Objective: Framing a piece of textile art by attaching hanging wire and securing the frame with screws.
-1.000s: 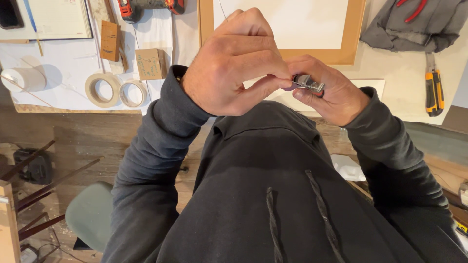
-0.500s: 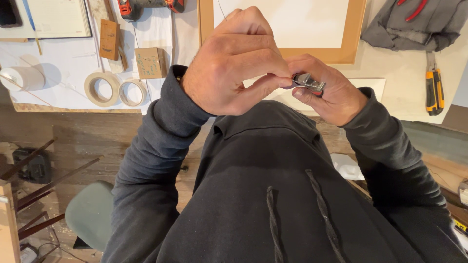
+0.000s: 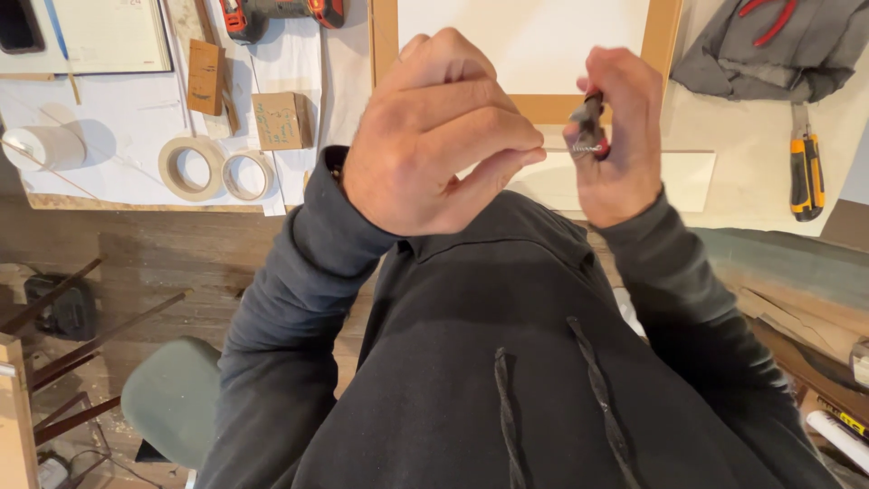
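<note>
Two tape rolls (image 3: 192, 167) (image 3: 246, 175), two small wooden blocks (image 3: 205, 76) (image 3: 281, 120), one yellow utility knife (image 3: 806, 165), one wooden frame (image 3: 529, 107).

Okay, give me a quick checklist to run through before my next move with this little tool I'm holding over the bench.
1. Small dark tool with red grip held firmly in the right hand: ok, fingers wrap around it.
2. Left hand off the tool: ok, loosely curled and apart from it.
3. What the tool's tip carries: cannot tell, too small to make out.
4. Wooden frame flat on the bench past the hands: ok.
5. Yellow utility knife away from the hands: ok, it lies off to the right.
6. Tape rolls out of the way: ok, they sit to the left.
</note>
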